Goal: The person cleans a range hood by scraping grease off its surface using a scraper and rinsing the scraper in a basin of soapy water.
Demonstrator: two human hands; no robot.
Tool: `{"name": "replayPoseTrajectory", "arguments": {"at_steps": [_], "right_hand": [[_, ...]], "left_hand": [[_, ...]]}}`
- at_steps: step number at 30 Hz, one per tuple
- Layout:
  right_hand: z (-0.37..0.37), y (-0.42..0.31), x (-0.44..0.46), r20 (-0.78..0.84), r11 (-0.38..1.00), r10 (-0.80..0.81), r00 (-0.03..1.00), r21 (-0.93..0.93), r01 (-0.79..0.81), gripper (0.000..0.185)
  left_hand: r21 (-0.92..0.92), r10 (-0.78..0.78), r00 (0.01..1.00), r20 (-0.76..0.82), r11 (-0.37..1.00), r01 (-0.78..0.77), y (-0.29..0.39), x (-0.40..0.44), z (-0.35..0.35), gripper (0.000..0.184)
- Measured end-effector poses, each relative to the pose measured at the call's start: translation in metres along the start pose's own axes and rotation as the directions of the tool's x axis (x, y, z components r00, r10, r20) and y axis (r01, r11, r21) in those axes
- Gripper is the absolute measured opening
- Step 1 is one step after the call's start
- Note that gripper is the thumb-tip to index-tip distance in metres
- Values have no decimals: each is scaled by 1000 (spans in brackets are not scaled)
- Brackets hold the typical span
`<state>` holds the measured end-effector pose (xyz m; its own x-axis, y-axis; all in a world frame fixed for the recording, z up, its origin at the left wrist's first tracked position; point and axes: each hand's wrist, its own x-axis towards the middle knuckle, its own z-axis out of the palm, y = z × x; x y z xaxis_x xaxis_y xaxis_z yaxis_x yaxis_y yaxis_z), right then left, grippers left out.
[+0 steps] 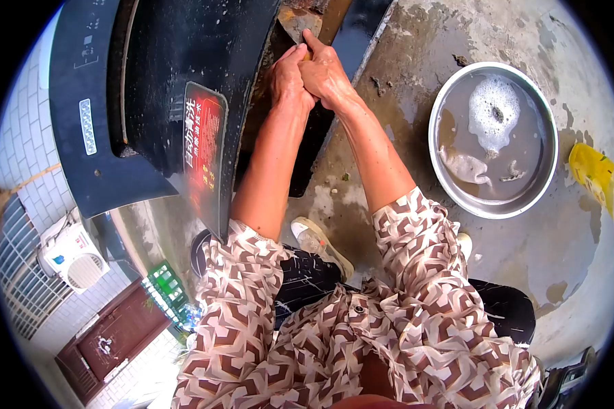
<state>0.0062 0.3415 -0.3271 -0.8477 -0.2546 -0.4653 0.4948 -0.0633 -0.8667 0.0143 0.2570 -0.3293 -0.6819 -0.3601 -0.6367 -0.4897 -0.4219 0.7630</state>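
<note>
Both my hands are closed together around the handle of a scraper (295,24) with a flat, dirty metal blade. My right hand (326,73) grips it with the index finger stretched along the blade. Pressed against it, my left hand (288,76) wraps the handle from the other side. Most of the handle is hidden by the fingers. The blade rests at the grimy, brownish inner part of a black range hood (191,41), which has a red and black label (207,150) on its panel.
To the right, a round metal basin (433,146) on the wet concrete floor (402,102) holds murky, foamy water and a soaked cloth (464,165). A yellow bag-like item (591,174) lies beyond it. An air-conditioner unit (75,255) and a brown door (119,334) are at lower left.
</note>
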Motion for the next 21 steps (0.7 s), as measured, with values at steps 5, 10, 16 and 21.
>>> {"name": "replayPoseTrajectory", "arguments": {"at_steps": [5, 10, 16, 21], "right_hand": [[1, 24, -17, 69, 1000, -18, 997, -19, 20, 58], [-25, -10, 18, 70, 998, 19, 997, -56, -15, 60], [-25, 15, -2, 102, 983, -112, 989, -133, 125, 63], [-40, 15, 17, 138, 991, -46, 989, -119, 63, 65]], "left_hand": [[-103, 48, 998, -39, 993, -52, -26, 0, -18, 51], [6, -20, 1000, -14, 1000, 21, 5, 17, 26, 39], [-136, 112, 988, -106, 983, -126, -27, -19, 18, 29], [-194, 75, 987, -145, 976, -103, -33, 14, 30, 38]]}}
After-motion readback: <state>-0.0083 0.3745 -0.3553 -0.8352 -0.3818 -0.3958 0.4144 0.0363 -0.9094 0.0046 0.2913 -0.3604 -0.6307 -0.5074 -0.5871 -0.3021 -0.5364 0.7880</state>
